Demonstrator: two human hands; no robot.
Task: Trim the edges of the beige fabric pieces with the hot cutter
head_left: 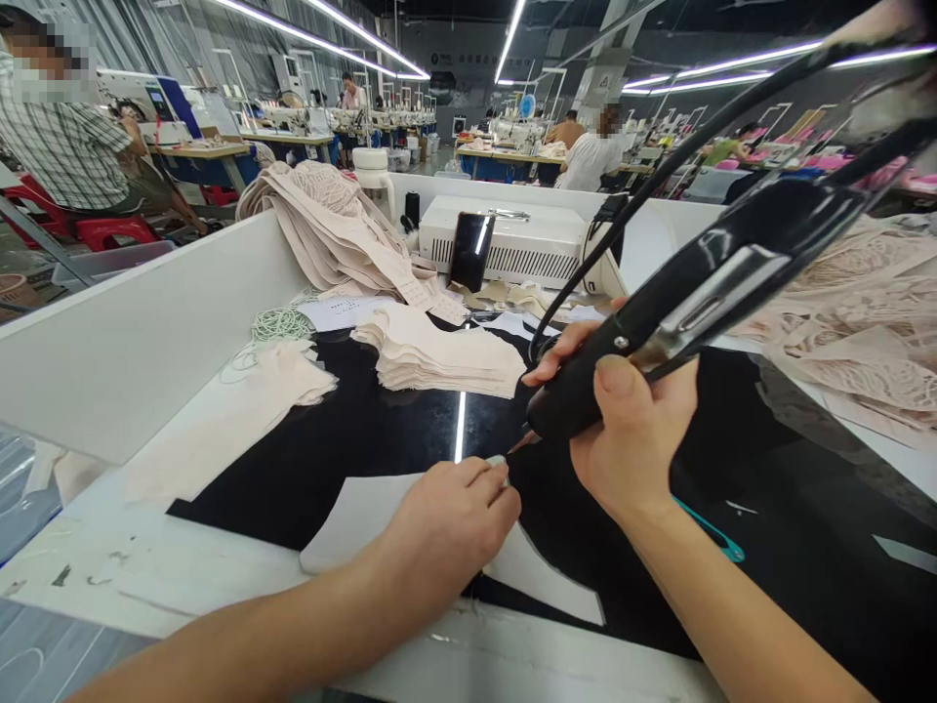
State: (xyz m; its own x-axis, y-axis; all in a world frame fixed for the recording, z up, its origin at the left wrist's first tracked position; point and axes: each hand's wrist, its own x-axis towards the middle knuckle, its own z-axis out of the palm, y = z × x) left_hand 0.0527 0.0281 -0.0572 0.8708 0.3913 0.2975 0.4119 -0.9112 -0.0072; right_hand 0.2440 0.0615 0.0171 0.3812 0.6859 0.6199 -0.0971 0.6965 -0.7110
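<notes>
My right hand (633, 430) is wrapped round a black corded handheld tool (586, 391) with a metal lever and a thin copper-coloured tip. The tip points down and left, just right of my left fingertips. My left hand (461, 517) is closed, its fingers curled over a flat white cut piece (366, 517) on the black glossy work surface (329, 430). A pale edge shows at the fingertips; the hand hides the middle of the piece. Beyond the hands lies a stack of cream fabric pieces (446, 351).
At left lie more cream pieces (241, 410) and green cord (282, 322). Long beige strips (344, 225) hang over the white side board (146, 342). A phone (469, 251) leans on a white vented box (542, 244). Teal-handled tool (721, 537) and lace fabric (856, 312) are right. People sit behind.
</notes>
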